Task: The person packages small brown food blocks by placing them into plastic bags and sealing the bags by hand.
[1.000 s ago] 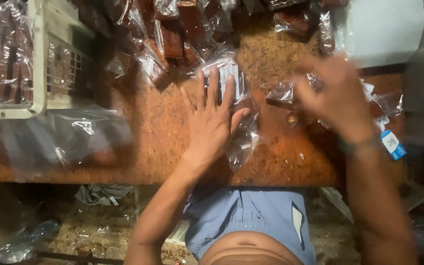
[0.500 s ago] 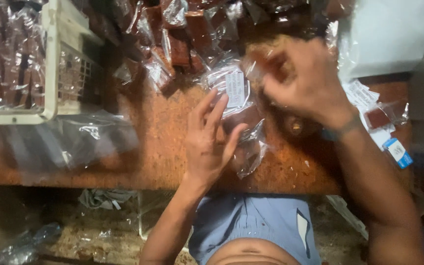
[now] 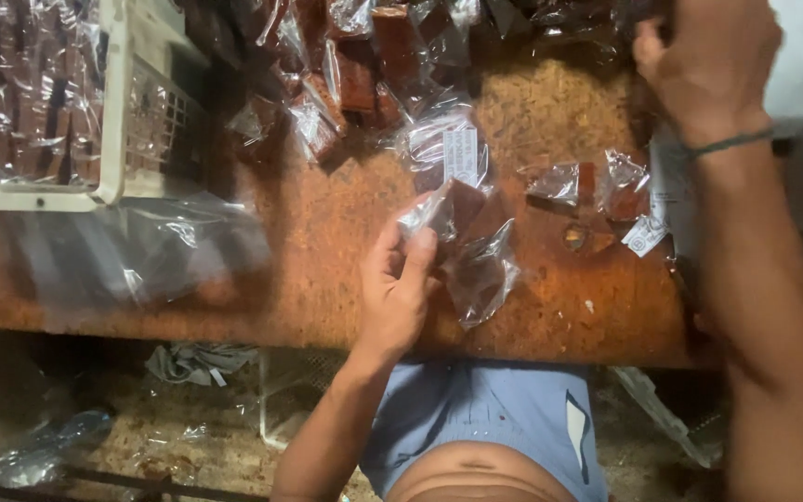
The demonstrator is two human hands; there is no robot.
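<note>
Two hands work over a rust-brown table (image 3: 309, 251). At centre frame the left hand (image 3: 400, 288) pinches a clear bag (image 3: 462, 244) holding a dark brown block, fingers closed on its upper edge. At upper right the right hand (image 3: 708, 60) reaches among wrapped blocks (image 3: 374, 56); whether it grips anything cannot be told. A white crate (image 3: 113, 112) sits at upper left.

A clear plastic bag (image 3: 462, 251) — crinkled, a brown block inside — lies pinched at the table's near edge.
</note>
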